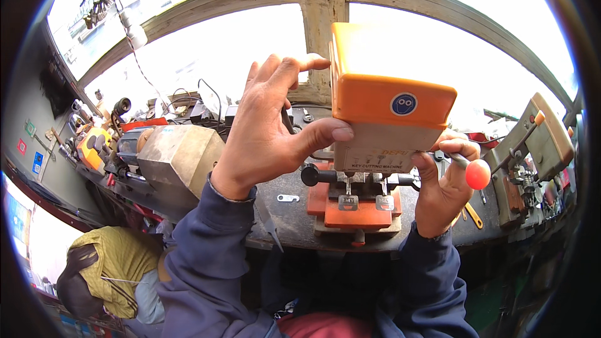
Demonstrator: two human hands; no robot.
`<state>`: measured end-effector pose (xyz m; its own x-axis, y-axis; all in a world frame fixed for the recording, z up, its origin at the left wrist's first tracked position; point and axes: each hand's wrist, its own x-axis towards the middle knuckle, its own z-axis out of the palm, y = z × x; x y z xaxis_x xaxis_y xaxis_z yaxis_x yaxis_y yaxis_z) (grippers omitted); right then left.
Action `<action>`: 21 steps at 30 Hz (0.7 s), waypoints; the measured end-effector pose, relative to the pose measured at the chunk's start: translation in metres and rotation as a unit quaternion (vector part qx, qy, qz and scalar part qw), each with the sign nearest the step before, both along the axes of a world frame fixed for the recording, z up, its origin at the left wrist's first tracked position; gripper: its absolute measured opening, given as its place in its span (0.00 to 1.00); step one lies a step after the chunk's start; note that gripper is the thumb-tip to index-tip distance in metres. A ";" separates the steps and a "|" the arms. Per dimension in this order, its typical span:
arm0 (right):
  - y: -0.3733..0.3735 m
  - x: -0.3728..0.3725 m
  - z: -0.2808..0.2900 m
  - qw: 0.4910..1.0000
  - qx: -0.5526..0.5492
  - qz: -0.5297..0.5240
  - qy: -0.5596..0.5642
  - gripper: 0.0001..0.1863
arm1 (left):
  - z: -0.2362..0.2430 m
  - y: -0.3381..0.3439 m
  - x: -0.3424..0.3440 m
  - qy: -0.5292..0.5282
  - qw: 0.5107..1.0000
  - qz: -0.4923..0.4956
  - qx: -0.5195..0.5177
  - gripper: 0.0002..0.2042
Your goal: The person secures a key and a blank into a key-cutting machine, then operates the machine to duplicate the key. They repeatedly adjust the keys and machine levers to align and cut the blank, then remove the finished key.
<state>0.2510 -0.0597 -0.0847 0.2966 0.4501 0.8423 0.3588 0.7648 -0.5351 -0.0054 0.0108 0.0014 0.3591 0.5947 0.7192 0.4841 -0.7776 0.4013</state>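
Note:
An orange and grey key cutting machine [385,97] stands on the dark bench [289,222] in front of me. My left hand [269,128] rests against the machine's left side, thumb pressed on the grey front panel, fingers spread above. My right hand [441,184] grips the machine's lever with a round red knob [477,174] at the right side. Two keys [349,201] sit clamped in the vises on the orange carriage [357,213] below the cover.
A loose silver key [288,198] lies on the bench left of the machine. A grey metal motor housing [178,156] stands at the left, a second machine [535,150] at the right. Tools and cables crowd the back left. Windows rise behind.

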 end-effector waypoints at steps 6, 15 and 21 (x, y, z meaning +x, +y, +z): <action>-0.001 0.001 0.001 1.000 -0.009 -0.015 -0.023 0.22 | 0.000 0.008 -0.001 0.005 1.000 -0.014 0.000 0.49; -0.004 0.007 0.012 0.996 -0.065 -0.045 -0.050 0.28 | -0.007 0.001 0.000 0.018 1.000 0.005 0.013 0.48; -0.002 0.005 0.003 0.999 -0.050 -0.014 -0.011 0.20 | -0.006 0.001 0.001 0.011 1.000 -0.003 0.022 0.46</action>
